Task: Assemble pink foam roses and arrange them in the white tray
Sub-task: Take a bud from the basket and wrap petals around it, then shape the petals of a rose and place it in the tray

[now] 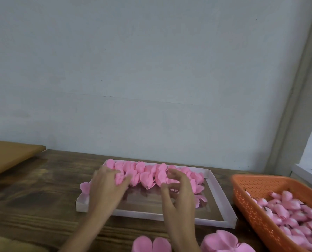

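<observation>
The left hand (107, 188) reaches into a white tray (222, 197) at the lower centre of the frame, its grip apart, with the fingers (113, 172) stretched fairly straight onto the near edge of a bank of pink foam roses (146, 172). Just to its right, the right hand (178, 192) hovers over the same bank with fingers curled; pink shows between thumb and fingers, but motion blur makes it impossible to tell whether that grip is clamped on a rose or merely cupped above it.

The roses are packed in 2 rough rows along the far side of the tray, filling it from the left corner to near the right wall. The near half of the tray shows a dark brown floor. 1 pink piece (84, 187) hangs over the tray's left wall.

The tray sits on a dark wooden tabletop (33, 188). Loose pink petals (151, 244) lie at the bottom edge of the frame, just beside the right forearm. An orange perforated basket (251, 188) at the lower right holds a heap of pink buds (288, 206). A tan board (6, 157) rests at the left edge, and a pale grey wall (151, 70) fills the upper frame.
</observation>
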The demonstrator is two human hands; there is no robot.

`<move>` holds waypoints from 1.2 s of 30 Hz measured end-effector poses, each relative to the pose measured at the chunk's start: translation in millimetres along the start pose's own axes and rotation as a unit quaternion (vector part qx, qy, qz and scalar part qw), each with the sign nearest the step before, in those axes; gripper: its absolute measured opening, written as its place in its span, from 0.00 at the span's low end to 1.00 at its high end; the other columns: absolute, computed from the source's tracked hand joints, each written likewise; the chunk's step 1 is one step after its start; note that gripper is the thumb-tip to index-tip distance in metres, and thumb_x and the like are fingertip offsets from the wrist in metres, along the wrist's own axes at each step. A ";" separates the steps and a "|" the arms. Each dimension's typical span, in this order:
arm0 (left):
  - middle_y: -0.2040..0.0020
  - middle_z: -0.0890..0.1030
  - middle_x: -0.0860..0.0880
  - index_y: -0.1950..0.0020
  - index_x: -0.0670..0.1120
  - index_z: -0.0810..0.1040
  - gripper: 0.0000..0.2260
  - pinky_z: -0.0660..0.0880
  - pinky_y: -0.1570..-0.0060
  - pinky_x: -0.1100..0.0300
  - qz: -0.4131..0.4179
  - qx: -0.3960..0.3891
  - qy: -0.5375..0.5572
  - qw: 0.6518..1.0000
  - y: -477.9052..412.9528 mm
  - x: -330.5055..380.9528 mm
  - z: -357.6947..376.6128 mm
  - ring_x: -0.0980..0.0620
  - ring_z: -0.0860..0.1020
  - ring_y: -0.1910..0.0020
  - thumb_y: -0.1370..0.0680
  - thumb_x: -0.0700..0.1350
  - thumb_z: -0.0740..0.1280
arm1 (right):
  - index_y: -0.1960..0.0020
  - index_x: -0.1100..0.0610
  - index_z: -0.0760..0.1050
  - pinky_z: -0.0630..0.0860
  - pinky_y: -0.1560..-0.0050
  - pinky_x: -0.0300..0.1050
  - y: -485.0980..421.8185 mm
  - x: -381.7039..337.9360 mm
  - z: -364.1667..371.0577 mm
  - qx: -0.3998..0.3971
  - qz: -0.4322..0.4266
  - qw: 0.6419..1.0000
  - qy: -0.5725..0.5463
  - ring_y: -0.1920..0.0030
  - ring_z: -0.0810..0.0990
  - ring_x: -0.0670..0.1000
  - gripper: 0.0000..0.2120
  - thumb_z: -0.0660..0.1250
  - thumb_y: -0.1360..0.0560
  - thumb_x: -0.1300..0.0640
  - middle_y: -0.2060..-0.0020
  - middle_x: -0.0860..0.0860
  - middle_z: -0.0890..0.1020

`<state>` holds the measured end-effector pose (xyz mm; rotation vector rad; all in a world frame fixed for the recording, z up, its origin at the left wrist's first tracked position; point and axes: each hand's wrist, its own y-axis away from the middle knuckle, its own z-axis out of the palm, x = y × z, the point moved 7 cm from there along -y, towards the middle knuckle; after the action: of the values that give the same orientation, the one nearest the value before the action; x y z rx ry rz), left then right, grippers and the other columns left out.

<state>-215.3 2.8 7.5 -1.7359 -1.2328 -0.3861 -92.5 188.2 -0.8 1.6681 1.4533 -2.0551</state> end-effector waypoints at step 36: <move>0.46 0.78 0.56 0.42 0.56 0.76 0.27 0.67 0.64 0.64 0.046 -0.053 -0.365 0.928 -17.6 -53.0 1.6 0.54 0.72 0.45 0.30 0.73 0.72 | 0.45 0.37 0.69 0.80 0.61 0.44 4.2 -12.0 9.2 -0.059 -0.070 0.985 0.147 0.54 0.81 0.42 0.15 0.68 0.22 0.55 0.55 0.37 0.79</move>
<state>-254.5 -24.9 -21.2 -2.1085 -1.6508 0.2948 -91.6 174.0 5.8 1.9344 1.7924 -1.8006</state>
